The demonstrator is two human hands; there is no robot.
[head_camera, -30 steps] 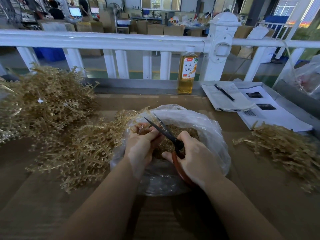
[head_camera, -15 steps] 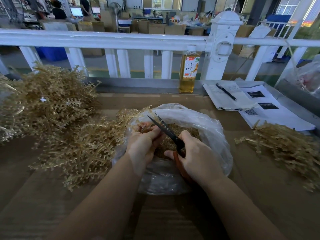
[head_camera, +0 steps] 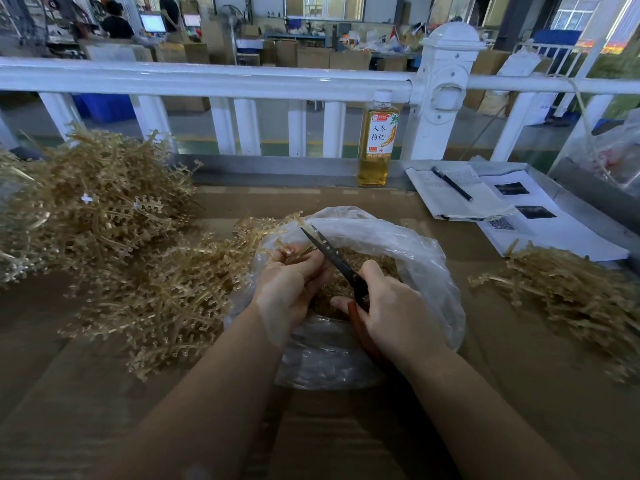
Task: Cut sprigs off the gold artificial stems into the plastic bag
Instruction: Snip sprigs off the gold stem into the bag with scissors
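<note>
Scissors point(head_camera: 334, 258) sit in the right hand point(head_camera: 391, 306), whose grip is curled round the red handles, the blades slightly parted and pointing toward 11 o'clock over the mouth of the plastic bag point(head_camera: 415, 258). The left hand point(head_camera: 289, 282) pinches a short gold stem point(head_camera: 294, 252) above the bag, its grip narrow on the piece, right beside the blades. Inside the bag lies a layer of cut sprigs point(head_camera: 367, 261), so a good share of the cutting appears done. At 3 o'clock on the tabletop point(head_camera: 86, 393) rests a smaller heap of stems point(head_camera: 571, 292), possibly already stripped, though that cannot be told for sure. From 9 to 10 o'clock a much larger pile of gold stems point(head_camera: 114, 237) waits, suggesting most of the work is left. A bottle point(head_camera: 377, 140) stands at 12 o'clock.
</note>
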